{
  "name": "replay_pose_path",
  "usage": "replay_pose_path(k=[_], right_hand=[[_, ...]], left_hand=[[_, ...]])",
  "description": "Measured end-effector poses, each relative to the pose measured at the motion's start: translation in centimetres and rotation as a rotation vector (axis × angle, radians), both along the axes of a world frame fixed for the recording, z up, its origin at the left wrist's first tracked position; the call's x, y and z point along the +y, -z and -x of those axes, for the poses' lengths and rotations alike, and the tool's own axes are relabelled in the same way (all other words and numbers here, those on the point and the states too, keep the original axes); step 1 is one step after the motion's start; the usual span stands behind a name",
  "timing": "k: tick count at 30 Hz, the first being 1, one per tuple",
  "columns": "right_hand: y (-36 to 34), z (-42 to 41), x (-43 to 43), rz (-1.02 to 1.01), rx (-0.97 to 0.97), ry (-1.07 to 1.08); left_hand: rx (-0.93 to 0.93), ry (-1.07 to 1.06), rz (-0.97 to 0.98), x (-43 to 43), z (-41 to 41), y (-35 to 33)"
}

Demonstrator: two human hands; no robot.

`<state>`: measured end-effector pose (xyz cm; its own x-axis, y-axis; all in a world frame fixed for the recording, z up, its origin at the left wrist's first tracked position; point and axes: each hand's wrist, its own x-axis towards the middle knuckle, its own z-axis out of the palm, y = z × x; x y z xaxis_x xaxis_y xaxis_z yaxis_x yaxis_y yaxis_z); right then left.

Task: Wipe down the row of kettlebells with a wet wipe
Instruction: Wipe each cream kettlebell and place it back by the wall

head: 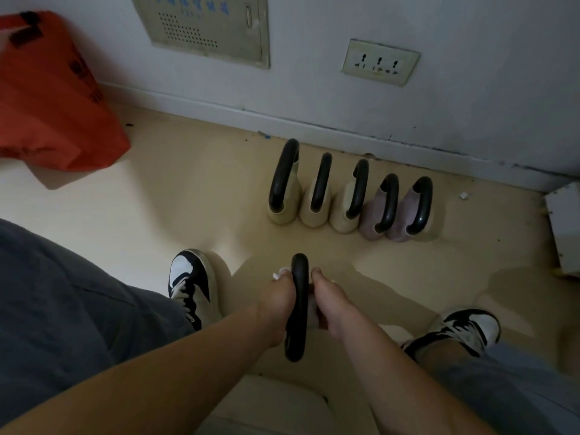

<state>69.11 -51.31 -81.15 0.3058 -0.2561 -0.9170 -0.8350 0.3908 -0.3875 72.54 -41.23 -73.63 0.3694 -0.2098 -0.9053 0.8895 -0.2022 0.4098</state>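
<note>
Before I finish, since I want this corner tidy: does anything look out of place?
One kettlebell stands apart from the row, between the left hand, which holds a wipe, and the right hand. A white scrap lies right of the row.

I wear loose grey-blue trousers [62, 293], creased over both legs. My left sneaker [193, 284] is black and white, with a white toe, a black side panel, white laces and a scuffed cream sole. My right sneaker [461, 328] has the same colours. My forearms are bare down to my left hand [276, 306] and right hand [329, 306].
</note>
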Motion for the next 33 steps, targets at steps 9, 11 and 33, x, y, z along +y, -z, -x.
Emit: replay_pose_path(k=[9, 11, 33], right_hand=[[-1.6, -1.3, 0.6, -0.147, 0.027, 0.108], [-1.8, -1.7, 1.0, -0.144, 0.011, 0.115], [-7.6, -15.6, 4.9, -0.279, -0.114, 0.134]], left_hand=[[0.073, -0.148, -0.049, -1.2, -0.7, -0.2], [0.061, -0.136, -0.023, -0.9, -0.7, -0.7], [-0.112, -0.214, -0.131, 3.4, -14.1, -0.8]])
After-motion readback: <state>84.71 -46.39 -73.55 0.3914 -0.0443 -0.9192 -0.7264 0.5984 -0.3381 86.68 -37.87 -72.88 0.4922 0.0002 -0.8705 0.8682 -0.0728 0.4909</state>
